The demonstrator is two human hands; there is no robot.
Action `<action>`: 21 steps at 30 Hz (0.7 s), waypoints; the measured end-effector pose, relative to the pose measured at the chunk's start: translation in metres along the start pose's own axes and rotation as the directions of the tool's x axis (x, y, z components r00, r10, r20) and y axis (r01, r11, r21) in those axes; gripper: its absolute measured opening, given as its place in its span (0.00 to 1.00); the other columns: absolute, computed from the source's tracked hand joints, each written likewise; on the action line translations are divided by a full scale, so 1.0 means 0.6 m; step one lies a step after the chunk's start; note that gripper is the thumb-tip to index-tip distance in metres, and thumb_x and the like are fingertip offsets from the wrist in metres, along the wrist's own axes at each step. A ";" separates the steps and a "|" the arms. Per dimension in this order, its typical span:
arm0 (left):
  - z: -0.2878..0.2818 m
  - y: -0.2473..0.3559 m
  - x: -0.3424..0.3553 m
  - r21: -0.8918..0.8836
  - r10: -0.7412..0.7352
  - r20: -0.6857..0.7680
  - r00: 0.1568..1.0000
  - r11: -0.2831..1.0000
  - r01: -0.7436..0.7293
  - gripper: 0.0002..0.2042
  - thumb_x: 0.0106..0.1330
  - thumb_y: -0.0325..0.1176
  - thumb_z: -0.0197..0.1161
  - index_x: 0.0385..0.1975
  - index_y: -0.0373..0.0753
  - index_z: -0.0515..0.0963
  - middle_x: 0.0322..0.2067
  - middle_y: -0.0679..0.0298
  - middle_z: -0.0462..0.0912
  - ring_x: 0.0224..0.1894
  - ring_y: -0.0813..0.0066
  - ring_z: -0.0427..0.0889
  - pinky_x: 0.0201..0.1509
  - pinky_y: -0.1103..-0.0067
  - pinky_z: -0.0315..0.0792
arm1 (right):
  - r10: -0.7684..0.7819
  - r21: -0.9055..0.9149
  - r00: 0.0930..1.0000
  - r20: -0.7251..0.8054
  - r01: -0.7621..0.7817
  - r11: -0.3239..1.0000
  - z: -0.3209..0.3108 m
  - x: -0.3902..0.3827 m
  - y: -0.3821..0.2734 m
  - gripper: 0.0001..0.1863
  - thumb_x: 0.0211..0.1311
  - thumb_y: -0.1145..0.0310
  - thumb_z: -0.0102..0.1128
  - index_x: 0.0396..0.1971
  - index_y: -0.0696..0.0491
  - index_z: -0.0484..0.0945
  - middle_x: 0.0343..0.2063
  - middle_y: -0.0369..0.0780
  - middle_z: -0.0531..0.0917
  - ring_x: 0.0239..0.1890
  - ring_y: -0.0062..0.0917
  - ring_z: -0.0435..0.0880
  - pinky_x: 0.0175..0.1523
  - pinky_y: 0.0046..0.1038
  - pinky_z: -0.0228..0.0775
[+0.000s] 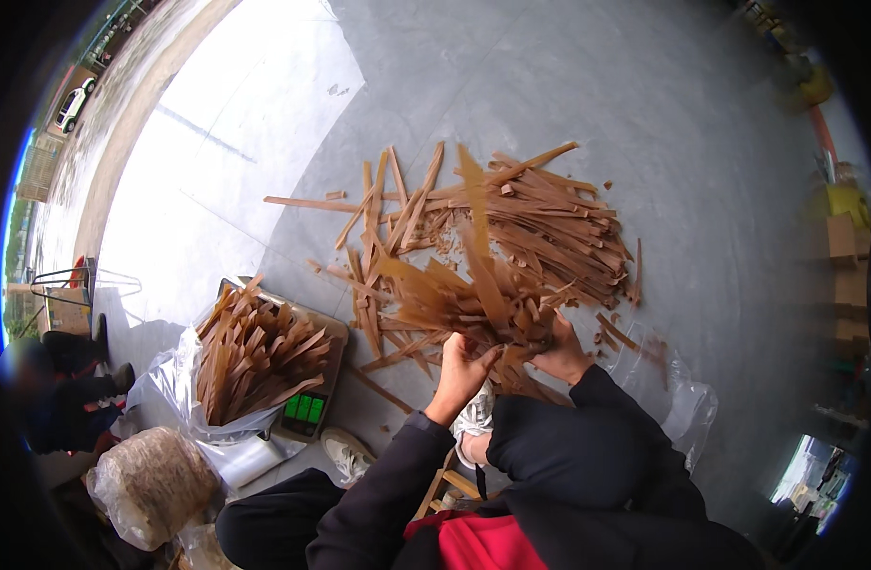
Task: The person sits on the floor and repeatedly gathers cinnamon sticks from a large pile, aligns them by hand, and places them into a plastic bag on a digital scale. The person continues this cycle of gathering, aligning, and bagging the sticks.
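A bundle of long, flat, translucent brown strips fans upward between my hands, gripped by both. My left hand is closed round its lower left with the thumb across it; my right hand holds the right side, fingers partly hidden behind the strips. Beyond the bundle, a loose pile of similar strips lies on the grey floor, with small broken pieces among it.
At my left a scale bears an open plastic bag of strips; a wrapped bale sits below it. A person is at the far left. A clear bag lies at my right. Boxes line the right edge.
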State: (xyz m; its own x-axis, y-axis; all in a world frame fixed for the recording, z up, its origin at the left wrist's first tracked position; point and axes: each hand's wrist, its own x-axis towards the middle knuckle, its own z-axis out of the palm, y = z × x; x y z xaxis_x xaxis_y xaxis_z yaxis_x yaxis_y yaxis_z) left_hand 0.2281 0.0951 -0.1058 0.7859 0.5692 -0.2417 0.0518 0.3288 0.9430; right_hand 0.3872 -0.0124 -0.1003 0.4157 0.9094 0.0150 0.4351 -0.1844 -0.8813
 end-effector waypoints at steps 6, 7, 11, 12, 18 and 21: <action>-0.021 0.045 0.027 0.467 0.250 0.219 0.943 0.822 -0.326 0.33 0.51 0.21 0.64 0.60 0.35 0.62 0.52 0.53 0.72 0.54 0.64 0.73 0.56 0.74 0.67 | 0.218 0.872 0.927 0.306 -0.365 0.327 0.032 0.005 0.056 0.25 0.64 0.69 0.51 0.61 0.54 0.60 0.56 0.40 0.67 0.56 0.25 0.69 0.60 0.26 0.63; -0.021 0.059 0.027 0.481 0.193 0.257 0.947 0.824 -0.298 0.37 0.53 0.23 0.63 0.65 0.37 0.54 0.56 0.53 0.69 0.56 0.60 0.71 0.59 0.73 0.64 | 0.131 0.715 0.959 0.250 -0.274 0.643 0.046 -0.009 0.098 0.24 0.66 0.69 0.47 0.62 0.54 0.58 0.59 0.39 0.64 0.58 0.23 0.67 0.62 0.26 0.61; -0.027 0.063 0.032 0.599 0.207 0.338 0.918 0.705 -0.380 0.36 0.56 0.28 0.60 0.66 0.39 0.52 0.56 0.53 0.69 0.58 0.57 0.69 0.61 0.72 0.62 | 0.316 0.877 0.881 0.351 -0.428 0.219 0.033 -0.013 0.062 0.28 0.60 0.75 0.55 0.60 0.56 0.59 0.57 0.38 0.66 0.58 0.21 0.67 0.61 0.24 0.62; -0.025 0.065 0.034 0.632 0.241 0.364 0.900 0.646 -0.429 0.35 0.56 0.28 0.60 0.65 0.39 0.53 0.56 0.53 0.69 0.58 0.56 0.69 0.61 0.72 0.62 | 0.311 0.890 0.874 0.374 -0.432 0.143 0.035 -0.014 0.072 0.27 0.61 0.74 0.54 0.60 0.56 0.60 0.56 0.39 0.67 0.57 0.21 0.68 0.60 0.24 0.63; -0.024 0.052 0.042 0.469 0.203 0.318 0.926 0.815 -0.340 0.34 0.54 0.26 0.61 0.63 0.40 0.59 0.55 0.53 0.71 0.56 0.58 0.71 0.59 0.72 0.64 | 0.375 0.908 0.883 0.281 -0.371 0.195 0.068 0.005 0.090 0.17 0.69 0.66 0.42 0.52 0.57 0.69 0.46 0.39 0.76 0.49 0.21 0.76 0.53 0.23 0.70; -0.029 0.073 0.038 0.436 0.142 0.263 0.954 0.865 -0.249 0.40 0.54 0.26 0.64 0.67 0.42 0.50 0.57 0.54 0.68 0.56 0.64 0.71 0.59 0.74 0.63 | 0.221 0.864 0.955 0.200 -0.278 0.420 0.030 0.016 0.014 0.16 0.69 0.68 0.41 0.51 0.58 0.69 0.49 0.39 0.74 0.50 0.21 0.75 0.54 0.23 0.70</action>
State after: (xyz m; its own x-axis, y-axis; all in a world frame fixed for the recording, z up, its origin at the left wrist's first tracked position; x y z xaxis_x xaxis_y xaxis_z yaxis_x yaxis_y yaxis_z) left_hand 0.2380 0.1356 -0.0738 0.9195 0.3913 -0.0364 0.1179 -0.1862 0.9754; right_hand 0.3807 0.0017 -0.1159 0.3335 0.9019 -0.2746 -0.6230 -0.0078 -0.7822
